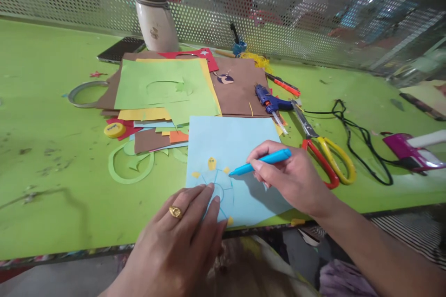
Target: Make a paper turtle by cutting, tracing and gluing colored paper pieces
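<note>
My right hand grips a blue felt-tip pen, its tip at or just above a light blue sheet of paper. Flat on the lower left of that sheet lies my left hand, fingers stretched out, a gold ring on one of them. Blue lines and a circle are drawn on the paper, partly under my left fingers. Around the drawing sit small yellow paper pieces, one of them a little head with eyes. Whether these pieces are glued I cannot tell.
Behind the sheet is a pile of coloured paper. To the right lie scissors, a blue glue gun, an orange cutter and a black cord. A bottle stands by the perforated metal screen. Left are a tape ring and yellow lid.
</note>
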Demonstrator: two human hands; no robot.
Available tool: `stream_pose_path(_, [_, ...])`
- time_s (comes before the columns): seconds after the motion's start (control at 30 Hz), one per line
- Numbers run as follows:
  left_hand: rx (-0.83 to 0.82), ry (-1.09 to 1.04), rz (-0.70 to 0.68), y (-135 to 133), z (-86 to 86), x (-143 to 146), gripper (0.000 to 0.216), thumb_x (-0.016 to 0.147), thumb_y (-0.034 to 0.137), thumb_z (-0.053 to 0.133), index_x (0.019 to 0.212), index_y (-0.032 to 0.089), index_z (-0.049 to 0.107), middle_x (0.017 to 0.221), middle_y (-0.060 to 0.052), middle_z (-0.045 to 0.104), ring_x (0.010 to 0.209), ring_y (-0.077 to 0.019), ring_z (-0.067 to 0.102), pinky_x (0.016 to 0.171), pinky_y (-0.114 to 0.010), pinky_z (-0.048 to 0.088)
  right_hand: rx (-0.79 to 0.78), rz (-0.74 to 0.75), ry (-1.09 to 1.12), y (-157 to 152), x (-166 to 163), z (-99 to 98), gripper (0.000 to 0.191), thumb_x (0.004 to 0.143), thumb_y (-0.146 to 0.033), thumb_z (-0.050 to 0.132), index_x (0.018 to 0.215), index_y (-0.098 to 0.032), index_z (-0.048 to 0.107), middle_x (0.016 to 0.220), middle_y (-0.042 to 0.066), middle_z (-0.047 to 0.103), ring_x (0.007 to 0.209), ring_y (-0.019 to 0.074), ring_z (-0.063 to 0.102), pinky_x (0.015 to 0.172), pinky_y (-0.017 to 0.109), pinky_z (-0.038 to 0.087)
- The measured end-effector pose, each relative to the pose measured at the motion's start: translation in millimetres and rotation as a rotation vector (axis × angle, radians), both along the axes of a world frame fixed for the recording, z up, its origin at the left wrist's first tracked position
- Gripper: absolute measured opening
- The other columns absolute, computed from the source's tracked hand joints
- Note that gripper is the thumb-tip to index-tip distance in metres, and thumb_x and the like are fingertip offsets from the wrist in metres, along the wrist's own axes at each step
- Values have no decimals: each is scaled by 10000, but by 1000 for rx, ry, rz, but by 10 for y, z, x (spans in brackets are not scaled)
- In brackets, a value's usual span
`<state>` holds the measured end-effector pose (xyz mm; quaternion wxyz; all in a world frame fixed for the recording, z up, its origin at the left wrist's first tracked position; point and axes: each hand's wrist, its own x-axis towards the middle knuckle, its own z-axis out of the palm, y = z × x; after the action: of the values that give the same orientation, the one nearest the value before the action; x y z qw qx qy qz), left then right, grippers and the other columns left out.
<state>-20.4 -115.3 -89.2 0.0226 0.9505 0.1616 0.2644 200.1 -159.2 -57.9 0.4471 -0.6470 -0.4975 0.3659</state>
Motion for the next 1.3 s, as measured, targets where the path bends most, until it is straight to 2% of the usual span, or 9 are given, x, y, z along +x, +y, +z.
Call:
stream_pose_path(0.57, [30, 22, -12, -9, 12, -13, 190, 824, 153, 605, 1006, 112, 641, 1101, -147, 670, 1053, -293, 592, 868, -446, 512, 3, 23, 27, 3, -21, -41, 87, 852, -249, 589, 797, -183, 599, 588, -50, 521, 496, 86, 460, 486, 220, 405])
stream_pose_path(1.0, [21, 14, -1, -3, 9, 11, 206, 835, 154, 582, 1029, 111, 636, 1100, -132, 669, 1043, -273, 588, 884, -431, 508, -10, 12, -53, -57, -12, -20, 87, 841, -238, 571, 781, -186, 607, 576, -47, 524, 496, 91, 470, 480, 216, 411])
stream_pose_path(1.3, [74, 44, -29, -3, 24, 7, 183, 831, 116, 562, 975, 53, 653, 1059, -161, 662, 1014, -299, 571, 853, -437, 500, -5, 7, -1, -160, -37, -45, 81, 845, -228, 569, 787, -181, 601, 585, -52, 514, 501, 79, 448, 477, 205, 394])
